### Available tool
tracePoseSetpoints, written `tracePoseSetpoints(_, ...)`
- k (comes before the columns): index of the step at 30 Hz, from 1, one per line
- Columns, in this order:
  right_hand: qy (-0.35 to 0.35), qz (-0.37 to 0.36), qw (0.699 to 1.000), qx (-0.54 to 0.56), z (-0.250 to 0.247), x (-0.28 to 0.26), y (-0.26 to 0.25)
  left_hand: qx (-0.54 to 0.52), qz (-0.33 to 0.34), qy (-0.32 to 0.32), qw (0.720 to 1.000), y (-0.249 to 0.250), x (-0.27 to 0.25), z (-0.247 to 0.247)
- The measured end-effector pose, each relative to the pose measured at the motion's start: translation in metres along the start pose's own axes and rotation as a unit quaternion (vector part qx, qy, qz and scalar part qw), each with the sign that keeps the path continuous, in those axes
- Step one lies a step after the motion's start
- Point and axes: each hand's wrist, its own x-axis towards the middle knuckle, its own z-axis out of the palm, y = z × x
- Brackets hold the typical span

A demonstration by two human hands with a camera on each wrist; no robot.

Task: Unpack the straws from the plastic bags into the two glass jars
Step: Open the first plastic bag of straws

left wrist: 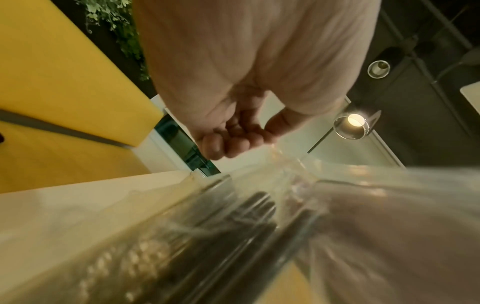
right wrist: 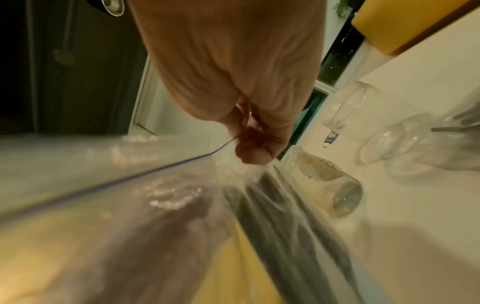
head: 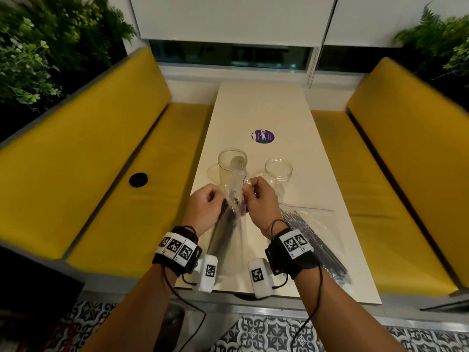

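Note:
A clear plastic bag (head: 228, 224) of dark straws (head: 223, 232) hangs between my hands above the near end of the white table (head: 266, 105). My left hand (head: 206, 201) pinches one side of its top edge. My right hand (head: 256, 196) pinches the other side, by the zip strip (right wrist: 166, 164). Both mouth sides are drawn apart. Two empty glass jars stand just beyond: the taller left jar (head: 232, 166) and the shorter right jar (head: 278, 171). A second bag of dark straws (head: 314, 240) lies flat on the table at my right.
Yellow cushioned benches (head: 88, 161) flank the narrow table on both sides. A round purple sticker (head: 263, 136) sits on the tabletop behind the jars. Green plants (head: 38, 47) fill the far corners. Patterned floor tiles (head: 266, 334) show below the near table edge.

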Motion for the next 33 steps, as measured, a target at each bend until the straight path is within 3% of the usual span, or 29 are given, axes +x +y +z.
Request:
tracePoseSetpoints(3,0.017,0.038,0.999,0.003,0.002,-0.004,0.001,-0.006,0.0,0.049,0.999,0.001,0.003,-0.002)
tracePoseSetpoints(6,-0.058,0.101,0.993,-0.034,0.003,-0.01,-0.01,-0.014,0.011,0.062,0.998,0.004,0.001,0.005)
tracePoseSetpoints(9,-0.099,0.105,0.989,-0.045,0.0,-0.013,-0.015,-0.045,0.002,0.083,0.996,0.008,-0.003,0.008)
tracePoseSetpoints(12,-0.071,0.065,0.995,-0.022,-0.003,-0.01,-0.011,-0.026,-0.033,0.021,0.999,0.014,-0.013,0.007)
tracePoseSetpoints(15,-0.061,0.006,0.995,-0.084,-0.002,-0.011,-0.008,-0.009,-0.01,-0.048,0.999,0.014,-0.021,0.01)
tracePoseSetpoints(18,-0.026,0.009,0.996,-0.084,-0.005,-0.012,-0.003,-0.015,0.006,-0.002,1.0,0.004,-0.014,0.006)
tracePoseSetpoints(21,0.009,0.061,0.998,-0.022,-0.014,-0.011,-0.007,-0.045,-0.016,0.066,0.997,-0.003,-0.008,-0.001)
tracePoseSetpoints(25,-0.111,0.125,0.986,-0.013,-0.016,-0.013,-0.013,-0.062,0.013,0.075,0.995,0.0,-0.014,0.005)
tracePoseSetpoints(27,-0.127,0.108,0.986,-0.009,-0.014,-0.013,-0.013,-0.078,0.003,0.067,0.995,0.003,-0.015,0.009)
tracePoseSetpoints(31,-0.12,0.05,0.991,-0.039,-0.011,-0.01,-0.007,-0.055,-0.044,-0.013,0.997,0.009,-0.02,0.014)
tracePoseSetpoints(33,-0.117,0.016,0.99,-0.071,-0.014,-0.01,-0.004,-0.066,-0.037,-0.008,0.997,0.01,-0.02,0.011)
